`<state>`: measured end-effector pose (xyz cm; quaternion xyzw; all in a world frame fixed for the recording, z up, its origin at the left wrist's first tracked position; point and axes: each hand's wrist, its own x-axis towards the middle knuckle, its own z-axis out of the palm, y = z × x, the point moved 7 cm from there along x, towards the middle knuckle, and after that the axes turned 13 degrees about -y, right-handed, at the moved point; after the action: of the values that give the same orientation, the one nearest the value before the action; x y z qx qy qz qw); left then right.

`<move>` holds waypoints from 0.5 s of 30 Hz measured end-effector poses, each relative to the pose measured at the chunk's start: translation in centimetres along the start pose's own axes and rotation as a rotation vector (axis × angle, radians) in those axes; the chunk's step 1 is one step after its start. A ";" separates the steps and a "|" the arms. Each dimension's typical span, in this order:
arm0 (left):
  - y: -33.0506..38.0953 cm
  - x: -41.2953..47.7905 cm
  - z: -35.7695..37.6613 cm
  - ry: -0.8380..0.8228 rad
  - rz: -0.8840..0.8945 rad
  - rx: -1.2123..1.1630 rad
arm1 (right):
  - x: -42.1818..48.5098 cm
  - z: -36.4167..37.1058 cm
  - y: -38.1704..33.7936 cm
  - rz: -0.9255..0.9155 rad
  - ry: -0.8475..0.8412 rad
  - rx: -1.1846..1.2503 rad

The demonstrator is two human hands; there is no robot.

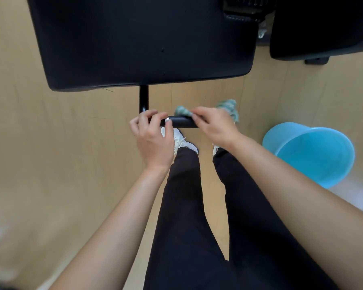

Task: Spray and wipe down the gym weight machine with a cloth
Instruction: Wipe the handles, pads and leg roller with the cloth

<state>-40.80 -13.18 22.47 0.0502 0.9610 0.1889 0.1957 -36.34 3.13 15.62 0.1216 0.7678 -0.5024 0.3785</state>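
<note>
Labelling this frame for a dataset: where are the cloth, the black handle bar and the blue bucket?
cloth (181, 111): head view, bunched end against the bar.
handle bar (181, 123): head view, bare middle stretch.
blue bucket (323, 155): head view, inner wall.

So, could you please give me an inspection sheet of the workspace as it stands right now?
Surface: wood-look floor, bare where it shows.
Job's things: black handle bar on a post below the black seat pad; green-and-white cloth bunched on the bar.
Clutter: blue bucket on the floor to the right, apart from the bar.
Hands: left hand grips the bar's left end; right hand holds the cloth against the bar.
Cables: nothing seen.
Surroundings: second black pad at the upper right; the person's black trousers and white shoes below the bar.
</note>
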 end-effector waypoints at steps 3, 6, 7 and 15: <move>-0.3 -0.1 0.2 -0.027 0.040 0.013 | 1.6 1.9 -4.4 -0.110 -0.058 -0.037; -0.6 0.4 0.0 -0.056 0.034 0.002 | 1.6 2.5 -5.4 -0.173 -0.051 -0.084; -0.6 0.6 -0.1 -0.072 0.034 0.001 | 1.2 2.3 -4.8 -0.183 -0.038 -0.099; 0.3 1.3 -0.7 -0.272 -0.079 0.032 | -2.8 -2.7 4.5 0.119 -0.071 -0.089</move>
<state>-42.31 -12.88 22.76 0.0407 0.9297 0.1573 0.3306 -33.10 8.08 15.02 0.1319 0.7669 -0.4483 0.4398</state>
